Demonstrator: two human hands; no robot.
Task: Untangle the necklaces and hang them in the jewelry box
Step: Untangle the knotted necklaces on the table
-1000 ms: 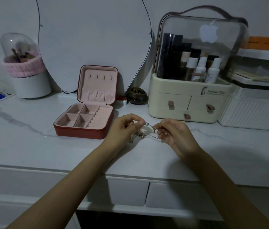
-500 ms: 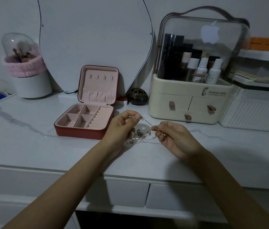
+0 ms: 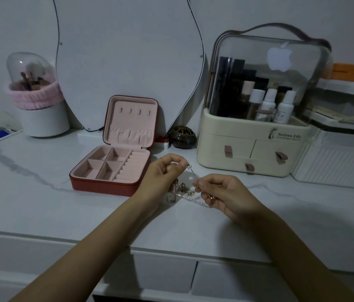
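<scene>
A tangle of thin silver necklaces (image 3: 185, 188) hangs between my two hands just above the white marble tabletop. My left hand (image 3: 162, 175) pinches one chain end between thumb and fingertips, raised a little. My right hand (image 3: 221, 194) pinches another strand lower and to the right, with more chain trailing under its fingers. The red jewelry box (image 3: 97, 184) stands open to the left of my hands, pink inside, with a row of small hooks in its upright lid (image 3: 134, 101) and nothing in its compartments.
A cream cosmetics organizer (image 3: 248, 147) with a clear dome and bottles stands behind my right hand. A dark round ornament (image 3: 181, 137) sits beside the box. A mirror (image 3: 128, 51) leans on the wall, a brush holder (image 3: 39, 105) at far left, white containers (image 3: 341, 162) at right.
My left hand has lifted its chain end up and away from the right hand, stretching a strand between them. The knot hangs lower between the hands.
</scene>
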